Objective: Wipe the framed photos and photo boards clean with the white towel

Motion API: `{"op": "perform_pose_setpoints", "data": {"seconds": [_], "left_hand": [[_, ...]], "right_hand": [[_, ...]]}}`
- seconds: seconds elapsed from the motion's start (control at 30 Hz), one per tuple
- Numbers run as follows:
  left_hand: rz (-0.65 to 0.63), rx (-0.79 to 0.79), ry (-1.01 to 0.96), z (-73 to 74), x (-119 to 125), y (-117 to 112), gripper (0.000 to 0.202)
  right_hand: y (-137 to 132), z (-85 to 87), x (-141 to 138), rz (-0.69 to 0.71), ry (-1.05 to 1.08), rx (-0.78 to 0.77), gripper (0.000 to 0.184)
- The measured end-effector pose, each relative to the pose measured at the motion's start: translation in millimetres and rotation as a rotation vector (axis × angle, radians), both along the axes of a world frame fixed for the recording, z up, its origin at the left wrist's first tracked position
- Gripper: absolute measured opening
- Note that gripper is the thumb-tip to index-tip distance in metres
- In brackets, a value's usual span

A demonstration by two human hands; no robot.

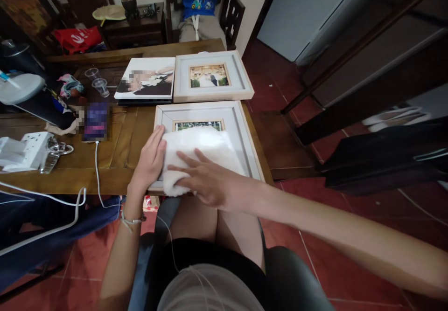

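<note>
A white cloth (206,150) lies on a light wooden picture frame (245,134) at the near edge of a wooden table (136,143). My right hand (199,180) lies flat on the cloth, fingers spread and pointing left. My left hand (151,159) rests against the frame's left edge and the side of the cloth, fingers together and stretched out. Neither hand grips anything.
A second framed picture (212,77) and an unframed photo print (147,79) lie further back. A phone (95,120) on a white cable, a white power strip (30,150), keys and two plastic cups (98,82) sit to the left. Another person (201,3) sits on a chair beyond the table.
</note>
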State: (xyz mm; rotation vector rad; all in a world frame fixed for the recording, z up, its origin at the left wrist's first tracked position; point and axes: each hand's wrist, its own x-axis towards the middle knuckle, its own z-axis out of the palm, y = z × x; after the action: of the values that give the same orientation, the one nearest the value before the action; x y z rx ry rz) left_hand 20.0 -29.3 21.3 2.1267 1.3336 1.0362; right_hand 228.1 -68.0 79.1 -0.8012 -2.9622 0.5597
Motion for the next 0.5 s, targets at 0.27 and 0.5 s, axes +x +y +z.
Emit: {"op": "perform_pose_setpoints", "data": {"seconds": [0.27,0.5], "left_hand": [[0.002,-0.018,-0.02,0.6,3,-2,0.057],[-0.016,-0.035,-0.044,-0.9,2,-3,0.061]], "right_hand": [[-8,-12.6,6,-0.061,0.075,0.083,0.042],[55,-27.5,-32,-0.176,-0.075,0.391,0.038]]}}
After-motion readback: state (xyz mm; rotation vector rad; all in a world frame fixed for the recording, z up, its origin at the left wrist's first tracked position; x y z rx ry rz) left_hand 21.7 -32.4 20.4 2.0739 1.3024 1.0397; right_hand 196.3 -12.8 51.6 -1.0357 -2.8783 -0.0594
